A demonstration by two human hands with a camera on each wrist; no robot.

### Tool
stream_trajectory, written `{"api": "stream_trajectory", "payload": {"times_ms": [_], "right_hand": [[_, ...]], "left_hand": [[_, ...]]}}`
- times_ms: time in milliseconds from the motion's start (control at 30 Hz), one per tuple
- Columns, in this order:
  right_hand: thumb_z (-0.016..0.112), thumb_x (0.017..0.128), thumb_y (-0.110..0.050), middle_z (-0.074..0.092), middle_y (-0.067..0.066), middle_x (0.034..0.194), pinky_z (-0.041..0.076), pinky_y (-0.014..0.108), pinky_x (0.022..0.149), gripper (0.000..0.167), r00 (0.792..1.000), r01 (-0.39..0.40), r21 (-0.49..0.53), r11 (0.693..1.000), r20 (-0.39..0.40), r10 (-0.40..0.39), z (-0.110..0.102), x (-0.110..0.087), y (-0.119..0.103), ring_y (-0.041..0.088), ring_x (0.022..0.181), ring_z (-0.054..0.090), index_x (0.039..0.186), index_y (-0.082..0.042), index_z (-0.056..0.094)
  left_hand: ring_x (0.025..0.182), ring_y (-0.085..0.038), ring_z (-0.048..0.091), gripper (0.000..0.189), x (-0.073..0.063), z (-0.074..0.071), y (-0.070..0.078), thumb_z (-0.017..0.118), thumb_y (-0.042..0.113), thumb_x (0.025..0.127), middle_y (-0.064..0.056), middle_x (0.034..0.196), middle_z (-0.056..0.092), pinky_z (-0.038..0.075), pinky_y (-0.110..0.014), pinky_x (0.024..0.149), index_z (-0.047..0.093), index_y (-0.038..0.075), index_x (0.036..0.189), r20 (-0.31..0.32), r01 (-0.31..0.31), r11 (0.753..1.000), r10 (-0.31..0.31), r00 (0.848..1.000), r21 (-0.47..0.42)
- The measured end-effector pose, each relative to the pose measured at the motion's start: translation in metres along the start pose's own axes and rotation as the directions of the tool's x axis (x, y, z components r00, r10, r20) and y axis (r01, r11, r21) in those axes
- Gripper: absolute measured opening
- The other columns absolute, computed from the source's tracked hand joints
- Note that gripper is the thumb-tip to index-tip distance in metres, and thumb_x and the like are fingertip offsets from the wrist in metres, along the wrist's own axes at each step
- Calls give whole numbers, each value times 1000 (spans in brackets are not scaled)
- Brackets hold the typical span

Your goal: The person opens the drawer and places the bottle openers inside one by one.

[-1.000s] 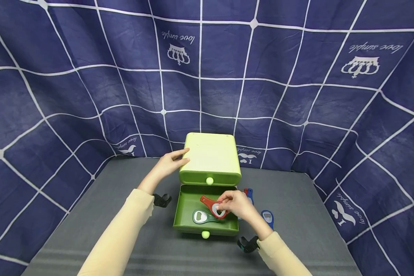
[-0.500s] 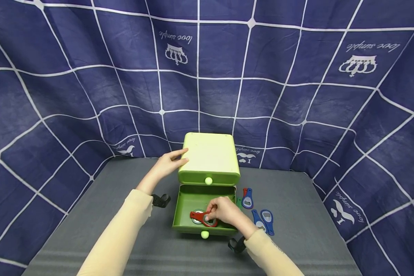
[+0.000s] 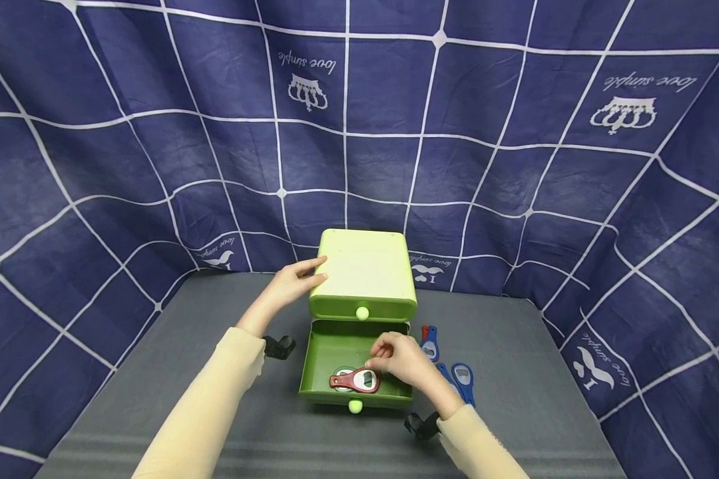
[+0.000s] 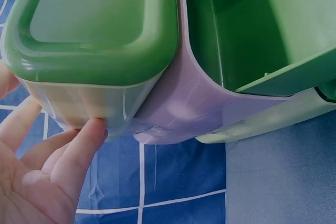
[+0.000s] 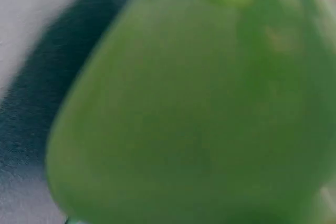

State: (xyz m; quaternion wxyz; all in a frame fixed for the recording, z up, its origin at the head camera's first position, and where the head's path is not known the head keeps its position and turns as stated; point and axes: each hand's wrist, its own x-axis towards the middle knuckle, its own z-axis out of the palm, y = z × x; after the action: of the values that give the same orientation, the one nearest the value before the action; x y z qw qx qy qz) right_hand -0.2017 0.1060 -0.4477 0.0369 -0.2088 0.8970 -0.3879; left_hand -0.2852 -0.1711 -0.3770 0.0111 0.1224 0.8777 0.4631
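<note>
A small yellow-green two-drawer box (image 3: 368,266) stands on the table, its lower drawer (image 3: 317,397) pulled out. My left hand (image 3: 291,286) touches the box's left side with extended, spread fingers; in the left wrist view its fingertips (image 4: 94,127) rest against the pale casing. Inside the drawer a red bottle opener (image 3: 356,380) lies near the front wall, overlapping a green-rimmed bottle opener (image 3: 339,370). Just above and right of the red one is my right hand (image 3: 401,359), fingers loosely bent, holding nothing. Blurred green plastic (image 5: 184,119) fills most of the right wrist view.
Right of the box lie several bottle openers: a blue one (image 3: 430,346) over a red one (image 3: 424,330), and another blue one (image 3: 463,376) beside one partly hidden by my right arm. A blue curtain (image 3: 371,166) with white lines hangs behind the grey table (image 3: 515,346).
My right hand lowered the red bottle opener into the drawer onto the green-rimmed one, let go and drew back slightly up and right. My left hand stayed on the box.
</note>
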Motion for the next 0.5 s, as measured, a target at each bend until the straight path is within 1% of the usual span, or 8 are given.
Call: {"api": "stream_trajectory", "payload": {"times_ms": [33,100,200,267,333,433,500], "right_hand": [[81,81,-21,67,-1,81,51,20,63,20,1000,-17,56,998,-9,18,-6,-3,3,5,70,59,90,-7,70],[79,84,-21,69,2,82,52,21,63,22,998,-57,163,985,-27,62,-19,-8,9,7,70,62,94,-3,70],[77,85,-19,71,6,85,53,22,61,25,987,-118,290,950,-69,144,-39,-16,20,10,70,63,99,0,69],[76,86,-17,70,6,86,54,23,62,25,974,-160,360,919,-96,207,-50,-22,28,10,70,63,101,2,68],[75,87,-16,69,2,86,54,23,63,26,952,-205,404,892,-131,278,-59,-29,39,9,71,63,103,3,67],[73,89,-17,68,-3,87,56,25,70,29,913,-260,449,855,-173,368,-67,-38,58,9,77,64,108,4,65],[73,90,-20,69,1,91,56,27,75,33,884,-301,460,835,-194,425,-70,-44,75,11,81,64,111,3,64]], "left_hand": [[139,-31,45,55,0,0,0,64,37,96,-9,152,46,38,-46,115,51,18,146,2,1,1000,-1,1000,-3],[140,-31,44,55,0,-1,1,63,37,96,-8,152,46,38,-46,115,51,19,146,5,6,1000,-6,1000,-2],[140,-31,43,55,0,-2,1,63,39,96,-7,153,45,37,-46,116,50,20,146,8,14,1000,-14,1000,0],[141,-31,43,55,0,-2,2,63,40,96,-7,153,45,37,-46,116,50,21,146,10,20,1000,-20,1000,3],[141,-31,43,55,-1,-2,2,63,40,96,-7,154,44,37,-46,116,50,21,147,14,24,1000,-24,1000,0],[141,-32,42,56,-1,-2,3,62,41,96,-7,154,44,37,-47,116,49,21,147,20,24,1000,-24,1000,0],[141,-32,42,56,-2,-2,2,62,40,97,-8,154,43,37,-47,115,49,21,147,22,23,1000,-23,999,1]]}}
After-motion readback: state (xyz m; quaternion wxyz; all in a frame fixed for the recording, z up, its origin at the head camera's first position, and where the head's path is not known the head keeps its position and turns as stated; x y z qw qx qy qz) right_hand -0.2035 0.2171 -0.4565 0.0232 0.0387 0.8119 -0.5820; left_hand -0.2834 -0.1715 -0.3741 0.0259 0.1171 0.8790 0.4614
